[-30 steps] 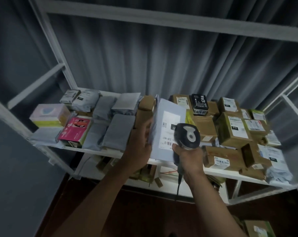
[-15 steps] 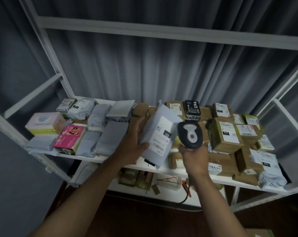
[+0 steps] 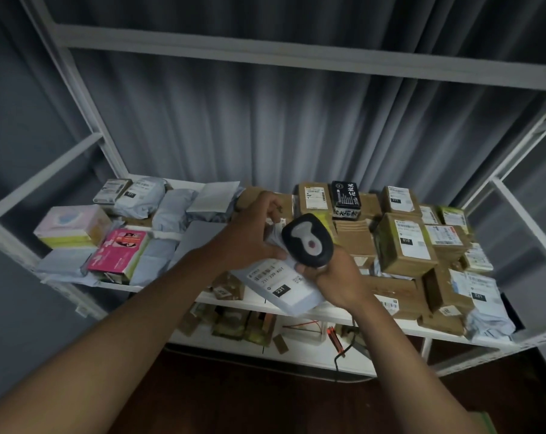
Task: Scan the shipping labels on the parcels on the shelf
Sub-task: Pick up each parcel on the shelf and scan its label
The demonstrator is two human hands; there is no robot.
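Mid-task, 1 parcel in hand. Left hand [image 3: 249,233] grips the top end of a grey poly mailer [image 3: 284,286], fingers curled over its edge, holding it tilted in front of the shelf [image 3: 328,314] edge with the shipping label [image 3: 279,280] face up; "231" is readable on the label. Right hand [image 3: 334,277] is wrapped around the grip of the handheld scanner [image 3: 307,242], whose head sits just above the mailer's upper part, touching or nearly so; can't tell which. The scanner cable [image 3: 346,346] drops below the shelf. No visible beam or confirmation, so I can't tell whether this label has read; my guess is this scan is in progress or just done. Left to do, as far as I can judge: most of the shelf. Right side holds a stack of brown cartons [image 3: 403,245] with labels facing up, plus a black box [image 3: 346,200] at the back; left side has more grey mailers [image 3: 171,211], a pink box [image 3: 118,250] and a pastel box [image 3: 71,223]. Nothing marks which are already scanned, and several left-side mailers show no label from this angle, so those likely need flipping. More parcels sit on the lower shelf [image 3: 296,349], blurred.
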